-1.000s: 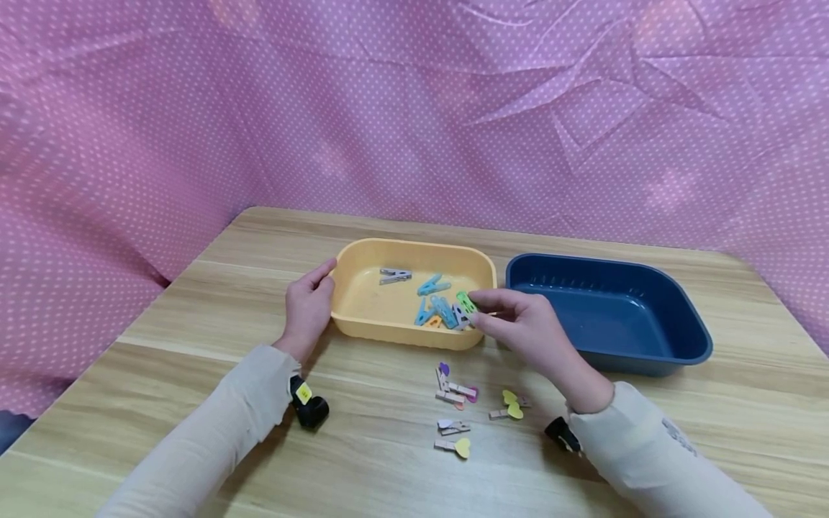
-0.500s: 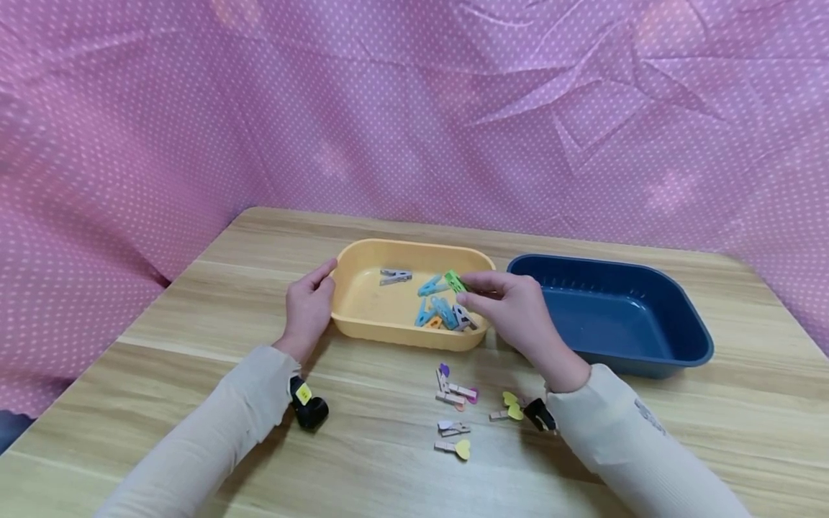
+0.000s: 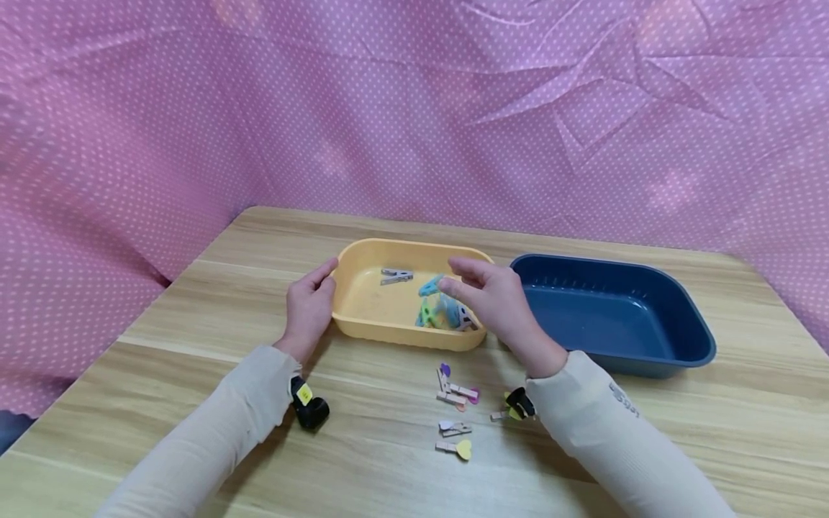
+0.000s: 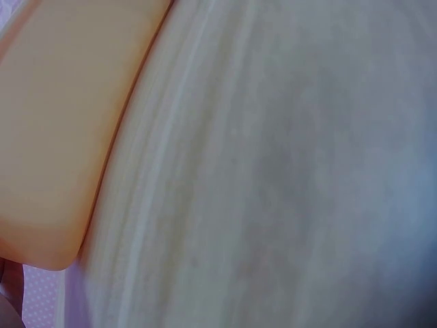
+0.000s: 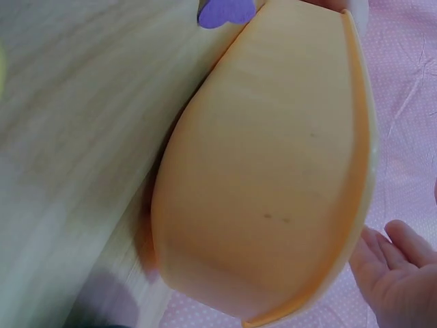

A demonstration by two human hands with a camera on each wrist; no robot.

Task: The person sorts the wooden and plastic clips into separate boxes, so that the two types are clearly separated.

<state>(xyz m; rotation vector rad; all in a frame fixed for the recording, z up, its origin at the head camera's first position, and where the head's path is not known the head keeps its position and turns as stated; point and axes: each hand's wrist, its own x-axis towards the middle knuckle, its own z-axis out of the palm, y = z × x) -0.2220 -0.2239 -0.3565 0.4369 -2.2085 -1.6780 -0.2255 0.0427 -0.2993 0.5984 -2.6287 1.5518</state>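
My left hand (image 3: 309, 311) grips the left end of a yellow plastic bin (image 3: 382, 331), its fingertips at the rim. Over the right side of that bin is my right hand (image 3: 495, 298), thumb and fingers apart with nothing between them. Below it a light green clothespin (image 3: 426, 314), blurred, lies among blue clothespins and a grey one (image 3: 465, 318). Another blue clothespin (image 3: 430, 285) is just behind, partly covered by the thumb. A grey clothespin (image 3: 396, 275) lies apart toward the back. In the right wrist view, the hand (image 5: 403, 280) is beside the bin wall (image 5: 266, 157).
A dark blue bin (image 3: 602, 316) stands to the right of the yellow one. In front, on the wooden table (image 3: 363, 446), lie several small wooden clothespins with hearts, among them a yellow heart one (image 3: 463, 450) and a purple one (image 3: 444, 370). Pink dotted cloth (image 3: 414, 129) hangs behind.
My right hand carried the green clothespin leftward over the yellow bin and let go of it; it is now down among the blue ones. The left hand has stayed in place.
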